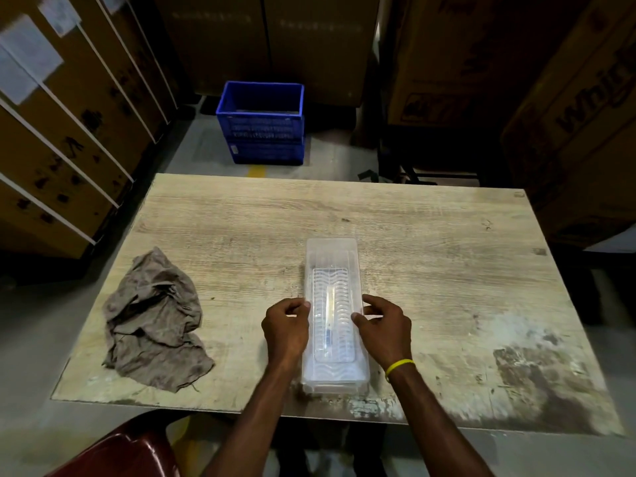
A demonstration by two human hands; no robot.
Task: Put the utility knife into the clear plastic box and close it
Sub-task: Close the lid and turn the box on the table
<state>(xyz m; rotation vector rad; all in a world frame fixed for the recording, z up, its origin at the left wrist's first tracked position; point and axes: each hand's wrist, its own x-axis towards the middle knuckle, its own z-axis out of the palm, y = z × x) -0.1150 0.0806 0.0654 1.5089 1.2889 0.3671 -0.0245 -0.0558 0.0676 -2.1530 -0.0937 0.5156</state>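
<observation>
A long clear plastic box [332, 256] lies lengthwise on the wooden table [430, 242], its near end at the front edge. A clear ribbed lid [333, 287] rests over its near part, leaving the far end uncovered. Through the lid I see a pale slim utility knife [329, 315] lying inside along the box. My left hand [286, 327] pinches the lid's left edge. My right hand [385, 327], with a yellow band at the wrist, pinches the right edge.
A crumpled grey-brown cloth [155, 318] lies at the table's left. A blue plastic crate [262, 122] stands on the floor beyond the table. Large cardboard cartons [568, 132] surround the space. A dark red chair [127, 449] is at the lower left.
</observation>
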